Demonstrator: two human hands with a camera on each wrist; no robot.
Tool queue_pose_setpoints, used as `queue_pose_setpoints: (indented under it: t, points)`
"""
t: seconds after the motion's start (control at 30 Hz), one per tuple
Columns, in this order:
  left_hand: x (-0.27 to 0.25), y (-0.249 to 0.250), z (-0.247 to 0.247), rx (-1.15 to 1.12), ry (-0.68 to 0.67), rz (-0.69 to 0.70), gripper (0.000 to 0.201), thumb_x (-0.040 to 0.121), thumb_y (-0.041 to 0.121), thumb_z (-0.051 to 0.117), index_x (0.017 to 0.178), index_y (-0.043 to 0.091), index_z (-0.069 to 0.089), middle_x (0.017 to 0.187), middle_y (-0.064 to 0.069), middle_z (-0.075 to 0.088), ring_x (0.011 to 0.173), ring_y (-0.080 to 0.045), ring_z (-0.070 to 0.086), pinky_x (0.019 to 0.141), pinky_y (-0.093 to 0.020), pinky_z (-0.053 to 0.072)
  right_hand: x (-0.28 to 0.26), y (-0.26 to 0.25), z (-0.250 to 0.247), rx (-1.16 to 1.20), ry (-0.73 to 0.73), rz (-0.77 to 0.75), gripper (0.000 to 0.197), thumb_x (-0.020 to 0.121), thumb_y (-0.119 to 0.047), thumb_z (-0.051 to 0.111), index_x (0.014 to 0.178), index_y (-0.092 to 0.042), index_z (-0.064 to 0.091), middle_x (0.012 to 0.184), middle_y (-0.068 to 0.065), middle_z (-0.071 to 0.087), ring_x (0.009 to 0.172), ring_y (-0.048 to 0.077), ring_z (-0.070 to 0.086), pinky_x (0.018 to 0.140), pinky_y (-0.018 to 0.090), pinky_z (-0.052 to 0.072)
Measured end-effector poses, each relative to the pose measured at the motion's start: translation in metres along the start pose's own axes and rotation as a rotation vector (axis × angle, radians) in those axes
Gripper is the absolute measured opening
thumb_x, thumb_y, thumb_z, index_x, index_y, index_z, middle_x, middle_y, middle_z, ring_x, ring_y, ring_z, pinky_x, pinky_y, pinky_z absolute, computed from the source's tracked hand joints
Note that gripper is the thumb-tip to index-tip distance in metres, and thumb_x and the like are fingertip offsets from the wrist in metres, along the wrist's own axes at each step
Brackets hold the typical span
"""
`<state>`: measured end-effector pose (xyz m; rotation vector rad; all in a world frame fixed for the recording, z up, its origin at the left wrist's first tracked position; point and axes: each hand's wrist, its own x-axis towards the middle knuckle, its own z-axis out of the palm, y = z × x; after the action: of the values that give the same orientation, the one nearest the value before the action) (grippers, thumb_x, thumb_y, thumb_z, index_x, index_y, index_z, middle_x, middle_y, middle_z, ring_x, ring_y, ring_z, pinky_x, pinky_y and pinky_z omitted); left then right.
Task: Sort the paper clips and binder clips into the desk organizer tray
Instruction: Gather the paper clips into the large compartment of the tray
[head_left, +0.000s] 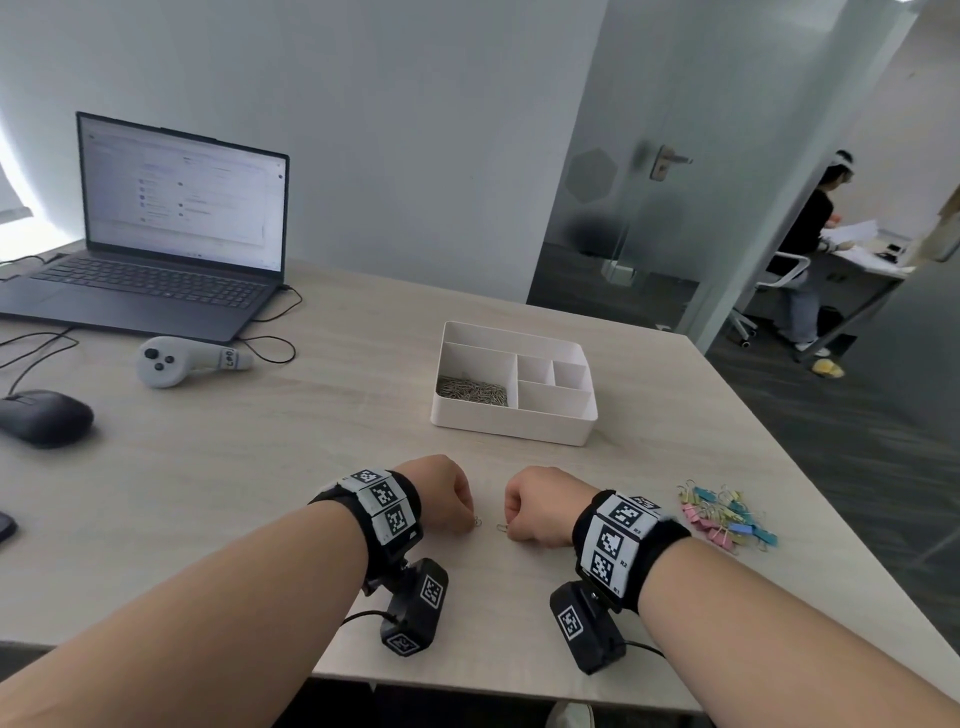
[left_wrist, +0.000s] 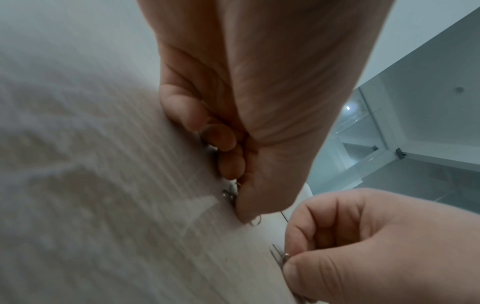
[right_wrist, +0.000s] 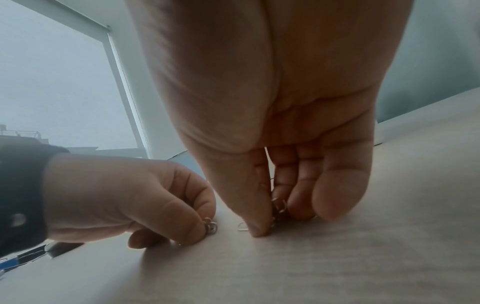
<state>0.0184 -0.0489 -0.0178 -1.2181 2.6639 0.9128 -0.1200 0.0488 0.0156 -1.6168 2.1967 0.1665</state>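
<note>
Both hands rest on the wooden desk near its front edge, fingers curled down. My left hand (head_left: 464, 512) pinches silver paper clips (left_wrist: 230, 194) between thumb and fingers, and one clip loop (left_wrist: 255, 221) pokes out under the thumb tip. My right hand (head_left: 514, 521) pinches more paper clips (right_wrist: 279, 207), with one clip (right_wrist: 242, 226) lying flat beside its thumb. Behind the hands stands the white organizer tray (head_left: 511, 428); its large left compartment holds a heap of paper clips (head_left: 471, 391). Pastel binder clips (head_left: 727, 514) lie in a pile to the right of the right wrist.
An open laptop (head_left: 171, 228) sits at the back left, with a white controller (head_left: 182, 360) and cables in front of it. A black mouse (head_left: 44, 417) lies at the left. The desk's right edge runs close to the binder clips. A person stands in the far room.
</note>
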Motion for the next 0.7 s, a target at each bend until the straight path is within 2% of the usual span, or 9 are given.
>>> queue_pose_setpoints:
  t: [0.2,0.33,0.4,0.53,0.6,0.7]
  points:
    - [0.0,0.0,0.0,-0.01,0.003,-0.001,0.013,0.074,0.04,0.073,0.069,0.03,0.069,0.076,0.01,0.069,0.072,-0.012,0.066,0.06,-0.023,0.053,0.001,0.002,0.003,0.041,0.02,-0.03,0.017,0.08,-0.01,0.064,0.077,-0.027,0.062,0.098,-0.002,0.068,0.086,0.016,0.06,0.071,0.025,0.048]
    - [-0.002,0.001,0.0,-0.011,0.004,0.002,0.011,0.076,0.039,0.072,0.073,0.029,0.07,0.076,0.011,0.068,0.067,-0.01,0.063,0.052,-0.019,0.047,0.0,0.003,0.005,0.087,0.034,-0.05,0.016,0.079,-0.01,0.064,0.084,-0.025,0.062,0.095,-0.006,0.062,0.086,0.016,0.058,0.072,0.025,0.048]
    - [-0.002,0.0,-0.001,-0.01,0.003,0.002,0.011,0.076,0.039,0.072,0.073,0.029,0.07,0.076,0.011,0.068,0.067,-0.01,0.063,0.053,-0.02,0.047,0.0,0.006,0.006,0.122,0.048,-0.044,0.016,0.08,-0.011,0.064,0.089,-0.025,0.062,0.092,-0.007,0.062,0.083,0.015,0.058,0.068,0.023,0.047]
    - [0.0,-0.001,0.0,-0.012,0.006,0.005,0.013,0.075,0.041,0.072,0.07,0.029,0.069,0.075,0.011,0.068,0.072,-0.011,0.065,0.06,-0.022,0.052,0.0,0.02,0.002,0.284,0.108,-0.013,0.016,0.081,-0.015,0.063,0.094,-0.025,0.063,0.085,-0.009,0.062,0.065,0.004,0.055,0.057,0.02,0.042]
    - [0.0,-0.002,0.001,-0.014,0.001,0.006,0.012,0.075,0.04,0.072,0.07,0.029,0.069,0.075,0.011,0.068,0.071,-0.011,0.065,0.061,-0.023,0.052,-0.002,0.029,-0.004,0.32,0.124,0.003,0.018,0.082,-0.014,0.064,0.096,-0.026,0.065,0.087,-0.008,0.063,0.065,0.004,0.054,0.056,0.019,0.041]
    - [0.0,-0.001,0.0,-0.019,-0.001,0.005,0.012,0.075,0.038,0.072,0.07,0.028,0.069,0.075,0.011,0.068,0.071,-0.011,0.065,0.061,-0.022,0.052,-0.006,0.039,-0.011,0.275,0.089,-0.006,0.017,0.082,-0.014,0.068,0.095,-0.024,0.071,0.084,-0.009,0.064,0.072,0.008,0.059,0.061,0.018,0.045]
